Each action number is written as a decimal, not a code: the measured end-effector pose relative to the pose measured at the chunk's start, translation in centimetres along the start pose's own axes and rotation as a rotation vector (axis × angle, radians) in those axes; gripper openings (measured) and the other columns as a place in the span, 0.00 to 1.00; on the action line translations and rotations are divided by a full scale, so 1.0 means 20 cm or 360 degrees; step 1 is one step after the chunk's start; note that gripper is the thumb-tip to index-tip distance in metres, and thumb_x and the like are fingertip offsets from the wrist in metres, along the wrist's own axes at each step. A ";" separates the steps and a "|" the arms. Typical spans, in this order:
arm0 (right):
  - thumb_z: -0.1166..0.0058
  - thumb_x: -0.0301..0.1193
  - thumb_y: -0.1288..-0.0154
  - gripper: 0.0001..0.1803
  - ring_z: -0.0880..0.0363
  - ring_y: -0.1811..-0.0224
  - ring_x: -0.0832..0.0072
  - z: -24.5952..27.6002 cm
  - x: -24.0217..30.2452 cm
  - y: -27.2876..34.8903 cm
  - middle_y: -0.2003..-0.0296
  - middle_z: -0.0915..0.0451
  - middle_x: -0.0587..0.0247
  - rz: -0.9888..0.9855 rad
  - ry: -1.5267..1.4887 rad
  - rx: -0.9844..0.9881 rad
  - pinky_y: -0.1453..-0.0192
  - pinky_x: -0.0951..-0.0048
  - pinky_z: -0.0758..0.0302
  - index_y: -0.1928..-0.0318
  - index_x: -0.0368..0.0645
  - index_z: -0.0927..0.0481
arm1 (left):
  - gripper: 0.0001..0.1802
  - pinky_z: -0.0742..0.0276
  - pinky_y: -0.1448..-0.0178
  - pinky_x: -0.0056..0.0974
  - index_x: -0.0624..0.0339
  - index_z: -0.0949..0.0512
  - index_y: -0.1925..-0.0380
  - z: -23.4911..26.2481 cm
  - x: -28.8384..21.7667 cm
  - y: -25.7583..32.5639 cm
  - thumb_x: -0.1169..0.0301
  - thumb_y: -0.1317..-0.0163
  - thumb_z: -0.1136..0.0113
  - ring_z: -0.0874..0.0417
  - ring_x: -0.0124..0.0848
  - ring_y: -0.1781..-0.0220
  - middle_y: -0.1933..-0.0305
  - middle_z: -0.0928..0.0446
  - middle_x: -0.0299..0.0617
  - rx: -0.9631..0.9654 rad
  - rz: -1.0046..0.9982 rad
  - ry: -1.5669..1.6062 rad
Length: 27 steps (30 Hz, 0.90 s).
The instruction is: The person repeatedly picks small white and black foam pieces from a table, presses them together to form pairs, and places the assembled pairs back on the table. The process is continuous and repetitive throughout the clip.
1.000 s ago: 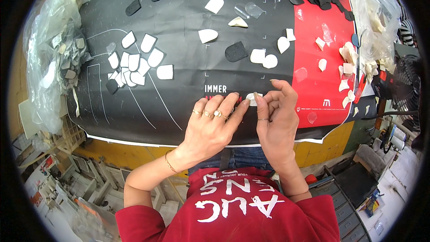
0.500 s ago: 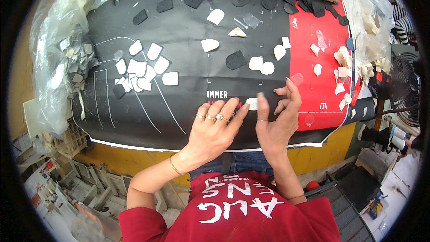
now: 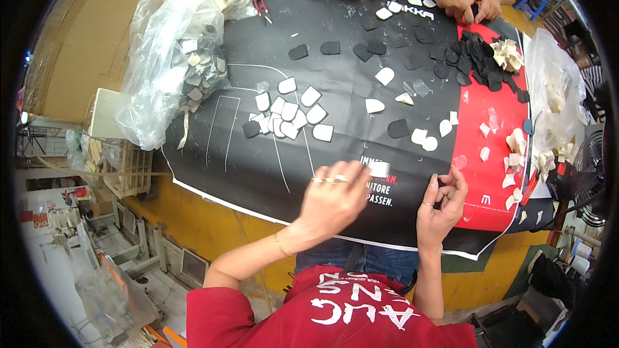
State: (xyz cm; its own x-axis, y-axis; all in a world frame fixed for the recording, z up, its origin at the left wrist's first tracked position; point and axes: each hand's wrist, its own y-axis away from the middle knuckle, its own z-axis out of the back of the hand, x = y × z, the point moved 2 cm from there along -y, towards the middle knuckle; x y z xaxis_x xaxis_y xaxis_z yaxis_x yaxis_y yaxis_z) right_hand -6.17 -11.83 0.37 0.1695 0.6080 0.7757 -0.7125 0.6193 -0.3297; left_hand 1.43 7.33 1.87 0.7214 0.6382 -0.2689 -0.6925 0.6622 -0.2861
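White and small, a flat piece (image 3: 379, 169) sits at the fingertips of the left hand (image 3: 332, 196), which pinches it above the black mat (image 3: 335, 19); the hand is blurred, so the exact shape of the piece I cannot tell. This hand wears rings on three fingers. To the right of it, the right hand (image 3: 440, 203) has its fingers curled together near the thumb, pressing on something very small that I cannot make out; it wears one ring.

Beyond the pinched piece, further from the person, lies a cluster of white pieces (image 3: 290, 113), about ten of them, with one dark piece (image 3: 251, 129) at its left edge. More to the right lie single white pieces and one black piece (image 3: 398, 128). On the red part of the mat (image 3: 490, 174), right of the right hand, several pale pieces are scattered. A heap of black pieces (image 3: 474, 58) lies far beyond it. Two clear plastic bags stand at the sides: one big bag (image 3: 180, 45) on the left, one smaller bag (image 3: 554, 96) on the right. Another person's hands (image 3: 467, 3) rest at the far edge.
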 end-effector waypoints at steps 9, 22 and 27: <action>0.39 0.18 0.34 0.06 0.34 0.77 0.82 0.04 0.01 -0.04 0.65 0.22 0.61 0.0052 -0.0155 0.0063 0.73 0.77 0.34 0.57 0.34 0.19 | 0.17 0.30 0.42 0.45 0.57 0.16 0.52 0.22 0.33 0.05 0.70 0.42 0.29 0.21 0.43 0.47 0.47 0.21 0.45 -0.0509 0.0454 -0.0401; 0.36 0.21 0.36 0.08 0.32 0.78 0.79 0.13 -0.02 -0.06 0.63 0.22 0.59 0.0032 -0.0092 0.0014 0.72 0.75 0.33 0.57 0.36 0.17 | 0.22 0.35 0.34 0.51 0.55 0.20 0.45 -0.06 -0.01 -0.18 0.64 0.39 0.32 0.27 0.47 0.37 0.36 0.27 0.48 -0.0020 -0.0001 0.0178; 0.35 0.24 0.35 0.08 0.28 0.73 0.73 0.09 0.05 -0.17 0.61 0.23 0.58 0.0112 -0.0100 0.0151 0.70 0.71 0.29 0.57 0.37 0.16 | 0.15 0.32 0.40 0.47 0.58 0.16 0.54 -0.02 0.00 -0.11 0.70 0.42 0.30 0.24 0.44 0.41 0.40 0.25 0.47 -0.0110 0.0056 0.0453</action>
State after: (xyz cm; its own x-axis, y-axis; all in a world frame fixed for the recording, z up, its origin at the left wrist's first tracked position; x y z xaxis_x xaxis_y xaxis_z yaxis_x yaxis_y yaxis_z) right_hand -4.85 -14.28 3.25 0.0759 0.6142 0.7855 -0.7830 0.5244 -0.3344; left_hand 2.93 5.66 2.21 0.6761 0.5178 -0.5242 -0.7221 0.6072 -0.3316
